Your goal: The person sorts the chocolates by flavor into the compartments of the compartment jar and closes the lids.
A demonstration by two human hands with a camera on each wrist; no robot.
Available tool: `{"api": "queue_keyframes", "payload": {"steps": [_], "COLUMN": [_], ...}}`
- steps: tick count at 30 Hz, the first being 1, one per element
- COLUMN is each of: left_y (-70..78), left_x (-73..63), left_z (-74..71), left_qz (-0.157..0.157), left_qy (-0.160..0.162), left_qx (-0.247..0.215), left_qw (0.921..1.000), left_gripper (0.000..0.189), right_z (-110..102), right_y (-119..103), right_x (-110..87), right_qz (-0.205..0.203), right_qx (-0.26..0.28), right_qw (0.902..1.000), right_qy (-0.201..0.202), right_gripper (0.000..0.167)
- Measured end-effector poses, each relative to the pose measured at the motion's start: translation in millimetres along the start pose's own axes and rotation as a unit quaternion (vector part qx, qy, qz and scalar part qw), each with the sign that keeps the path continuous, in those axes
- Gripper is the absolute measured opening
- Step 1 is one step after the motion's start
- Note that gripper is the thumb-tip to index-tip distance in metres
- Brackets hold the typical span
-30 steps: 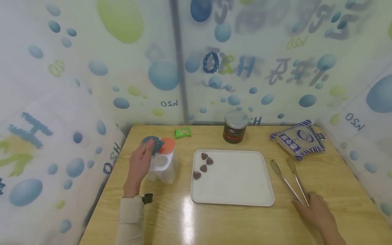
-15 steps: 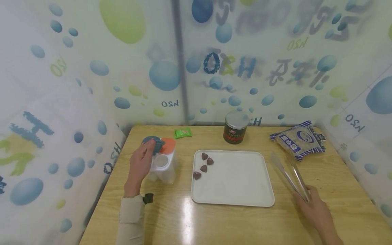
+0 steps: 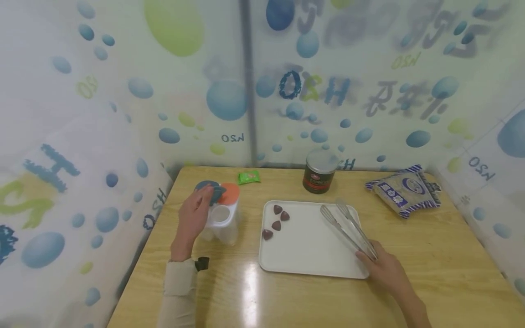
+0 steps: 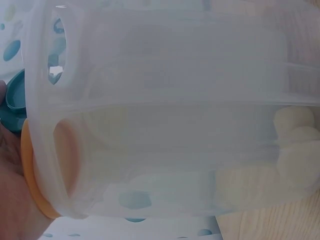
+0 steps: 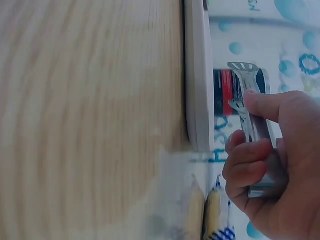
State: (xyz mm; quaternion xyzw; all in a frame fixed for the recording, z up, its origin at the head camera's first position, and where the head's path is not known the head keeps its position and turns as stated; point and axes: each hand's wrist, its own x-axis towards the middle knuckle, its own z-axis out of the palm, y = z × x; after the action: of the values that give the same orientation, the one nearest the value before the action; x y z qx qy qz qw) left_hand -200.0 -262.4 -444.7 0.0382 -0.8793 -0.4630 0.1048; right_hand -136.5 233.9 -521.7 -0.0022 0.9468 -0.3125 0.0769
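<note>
My left hand [image 3: 193,216] pinches a dark teal lid [image 3: 218,195] at the top of a clear plastic storage container [image 3: 226,230]. Next to that lid are an orange lid [image 3: 229,193] and an uncovered round opening. Seen through the wall in the left wrist view, pale rounded pieces [image 4: 300,155] lie at the container's bottom. My right hand [image 3: 387,273] grips metal tongs [image 3: 360,233], their arms apart and nothing between the tips. The tongs reach over the right part of a white tray [image 3: 303,262]. Several dark brown triangular pieces [image 3: 276,225] lie along the tray's left side.
Behind the tray stands a dark can [image 3: 317,180] with a grey lid. A striped plastic package [image 3: 404,190] lies at the back right, and a small green packet [image 3: 249,177] at the back left. Patterned walls border the wooden table [image 3: 229,291].
My right hand has carried the tongs up and left, from the table beside the tray to over it. My left hand keeps its place at the teal lid. The head view has shifted slightly.
</note>
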Motion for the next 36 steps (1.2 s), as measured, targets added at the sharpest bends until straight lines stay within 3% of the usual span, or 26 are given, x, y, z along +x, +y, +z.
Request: {"api": "queue_keyframes", "payload": {"steps": [5, 15, 21, 36], "left_y": [-0.1, -1.7, -1.6, -1.4], "left_x": [0.7, -0.2, -0.8, 0.1], "left_z": [1.9, 1.1, 2.4, 0.9], "left_qz": [0.018, 0.033, 0.030, 0.041], "left_qy": [-0.001, -0.003, 0.000, 0.007], "left_qx": [0.002, 0.003, 0.003, 0.008], "left_qw": [0.9998, 0.9995, 0.9995, 0.9991], "left_gripper": [0.057, 0.056, 0.057, 0.055], "right_z": [16, 42, 51, 53], "right_y": [-20, -51, -58, -65], "right_x": [8.5, 29.0, 35.8, 36.3], "right_qz": [-0.037, -0.087, -0.122, -0.136], "right_qx": [-0.001, -0.018, -0.034, -0.067], "right_qw": [0.9993, 0.9955, 0.9915, 0.9880], "right_qy": [0.000, -0.030, -0.032, -0.033], "right_gripper": [0.056, 0.048, 0.041, 0.039]}}
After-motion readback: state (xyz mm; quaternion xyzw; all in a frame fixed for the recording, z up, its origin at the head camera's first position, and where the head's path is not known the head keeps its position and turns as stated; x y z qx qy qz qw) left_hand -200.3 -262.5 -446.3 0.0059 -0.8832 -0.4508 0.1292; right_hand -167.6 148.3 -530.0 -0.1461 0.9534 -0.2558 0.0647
